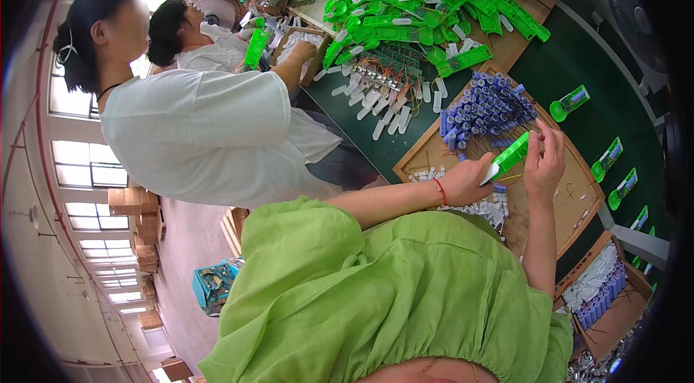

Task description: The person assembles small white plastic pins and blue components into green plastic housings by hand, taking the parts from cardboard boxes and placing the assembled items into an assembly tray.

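Both hands are on a bright green plastic casing point(513, 155), an elongated shell with a white piece at its lower left end. My left hand point(466, 182), with a red string at the wrist, pinches that lower end. At the upper right end, my right hand point(545, 163) grips the casing between thumb and fingers. The shell's inside is hard to make out. Beneath the hands lies a shallow wooden tray point(580, 197). A stack of purple cylindrical battery cells point(486, 107) fills its far part, and small white parts point(494, 212) are scattered nearer my body.
Green casings point(405, 14) are heaped at the back, beside circuit boards point(394, 69) and white strips point(372, 102). Casings with purple cells point(571, 102) stand spaced along the green surface at right. A cardboard box point(614, 318) holds more cells. A co-worker point(195, 123) stands left; another sits beyond.
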Motion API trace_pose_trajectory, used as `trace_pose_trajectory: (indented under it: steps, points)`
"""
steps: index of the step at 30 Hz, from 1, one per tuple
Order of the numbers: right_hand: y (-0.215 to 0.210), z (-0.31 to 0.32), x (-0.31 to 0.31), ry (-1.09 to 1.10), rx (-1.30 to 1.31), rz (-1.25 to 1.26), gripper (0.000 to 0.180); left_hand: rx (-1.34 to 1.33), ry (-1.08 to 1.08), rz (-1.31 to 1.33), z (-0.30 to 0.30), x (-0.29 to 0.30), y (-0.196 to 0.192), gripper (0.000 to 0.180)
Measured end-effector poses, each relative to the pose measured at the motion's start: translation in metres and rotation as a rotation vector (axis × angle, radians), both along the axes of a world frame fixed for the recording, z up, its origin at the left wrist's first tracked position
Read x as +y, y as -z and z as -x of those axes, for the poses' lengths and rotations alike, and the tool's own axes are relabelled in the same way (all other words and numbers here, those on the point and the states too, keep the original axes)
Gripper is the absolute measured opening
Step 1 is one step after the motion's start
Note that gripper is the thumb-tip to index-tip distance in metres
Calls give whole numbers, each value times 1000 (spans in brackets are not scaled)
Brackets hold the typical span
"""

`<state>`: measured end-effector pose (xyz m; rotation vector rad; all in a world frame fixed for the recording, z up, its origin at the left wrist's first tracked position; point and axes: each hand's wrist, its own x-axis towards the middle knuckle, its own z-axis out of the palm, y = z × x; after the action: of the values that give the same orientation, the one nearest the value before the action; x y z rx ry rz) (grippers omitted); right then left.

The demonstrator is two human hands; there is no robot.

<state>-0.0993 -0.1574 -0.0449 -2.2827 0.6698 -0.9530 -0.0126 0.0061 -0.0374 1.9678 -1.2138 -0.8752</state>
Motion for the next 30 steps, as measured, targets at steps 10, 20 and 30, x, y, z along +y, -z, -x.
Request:
trace_pose_trajectory:
  steps: [10,20,30]
  points:
    - [23,10,-21,-37,20,-83,25,49,232,-123,-8,-17,-3,42]
    - [-1,29,-6,-437,26,-1162,74,-34,391,-93,-28,-8,-6,45]
    - [6,22,10,-142,-402,-948,45,120,247,76,-32,5,-17,86]
